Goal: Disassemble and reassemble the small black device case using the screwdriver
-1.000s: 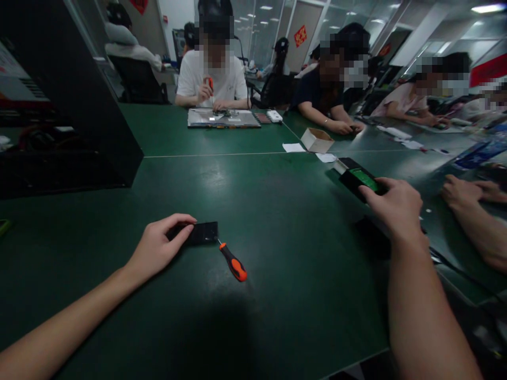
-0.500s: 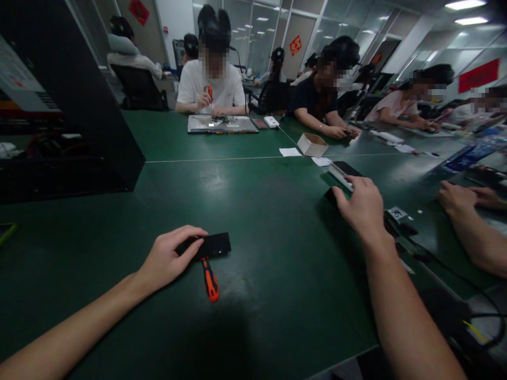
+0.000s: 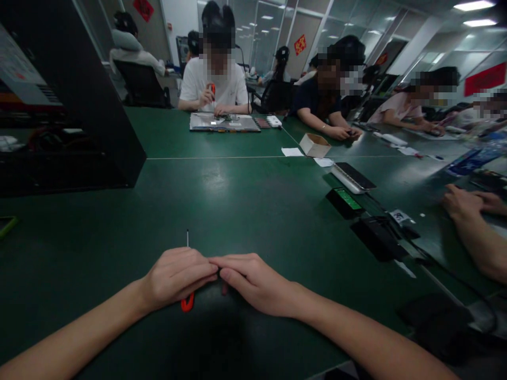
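Note:
My left hand (image 3: 178,277) is closed over a screwdriver (image 3: 187,303). Its orange handle end shows below the palm, and its thin metal shaft rises above the knuckles. From the right, my right hand (image 3: 253,282) meets it, with the fingertips of both hands touching just above the green table (image 3: 245,221). The fingers of the right hand are pressed together. A small dark bit shows between the fingertips, too hidden to name. Just under them is a small blurred reddish spot. Whatever lies beneath the palms is out of sight.
To the right sit a black box with a green display (image 3: 345,203), a phone-like slab on a white block (image 3: 352,177), and a black block (image 3: 377,237) among cables. A black cabinet (image 3: 130,158) stands left. An open carton (image 3: 315,146) is farther back. Co-workers sit opposite; another person's hands (image 3: 459,206) rest right.
My right hand has come from the devices on the right to meet my left hand. The screwdriver has shifted left and turned under my left hand. The flat black piece is now out of sight.

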`<state>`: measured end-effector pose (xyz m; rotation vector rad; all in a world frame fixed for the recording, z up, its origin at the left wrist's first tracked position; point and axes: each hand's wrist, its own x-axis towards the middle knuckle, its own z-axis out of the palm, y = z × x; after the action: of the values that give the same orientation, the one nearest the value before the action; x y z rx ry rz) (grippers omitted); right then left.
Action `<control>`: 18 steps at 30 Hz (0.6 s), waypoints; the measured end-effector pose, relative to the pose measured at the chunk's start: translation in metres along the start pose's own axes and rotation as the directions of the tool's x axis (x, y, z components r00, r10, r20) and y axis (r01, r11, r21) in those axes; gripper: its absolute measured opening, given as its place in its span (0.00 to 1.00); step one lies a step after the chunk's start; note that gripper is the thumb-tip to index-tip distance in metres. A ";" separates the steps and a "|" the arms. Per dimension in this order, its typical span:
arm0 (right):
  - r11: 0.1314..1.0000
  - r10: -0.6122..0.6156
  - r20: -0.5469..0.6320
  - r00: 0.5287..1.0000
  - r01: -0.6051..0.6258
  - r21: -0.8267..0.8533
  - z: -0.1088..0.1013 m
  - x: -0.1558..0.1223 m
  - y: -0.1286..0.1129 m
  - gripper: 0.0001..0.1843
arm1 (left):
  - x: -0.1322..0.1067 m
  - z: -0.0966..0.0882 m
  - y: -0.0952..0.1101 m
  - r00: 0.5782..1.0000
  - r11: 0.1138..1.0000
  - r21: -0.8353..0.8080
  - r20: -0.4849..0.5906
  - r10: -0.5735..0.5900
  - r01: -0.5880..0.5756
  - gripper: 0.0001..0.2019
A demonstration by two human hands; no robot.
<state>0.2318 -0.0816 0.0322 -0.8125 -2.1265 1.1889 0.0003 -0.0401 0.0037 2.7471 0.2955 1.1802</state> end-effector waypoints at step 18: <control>0.241 0.014 -0.947 0.321 -0.920 -0.309 -0.240 -0.126 0.100 0.24 | -0.004 -0.001 -0.005 0.953 0.955 0.029 0.066 -0.296 0.295 0.09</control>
<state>0.5099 -0.0040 0.0292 -2.2725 -1.3537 -0.3995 -0.0034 -0.0365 0.0005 2.6310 0.6857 1.0054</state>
